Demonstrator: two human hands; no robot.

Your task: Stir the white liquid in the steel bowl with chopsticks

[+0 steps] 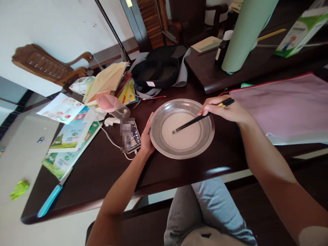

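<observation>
A round metal plate (164,109) holding a pale white batter sits on the dark wooden table (107,171) in front of me. My right hand (225,110) is closed round a pair of black chopsticks (194,120); their tips rest in the batter near the plate's middle. My left hand (146,136) cups the plate's left rim, fingers curled against it.
A phone (133,136) on a white cable lies just left of the plate. Books and leaflets (74,133) are piled at the left, with a black bag (156,70) behind. A pink zip pouch (287,109) lies at the right. A green roll (246,30) and a dark bottle (223,46) stand behind it.
</observation>
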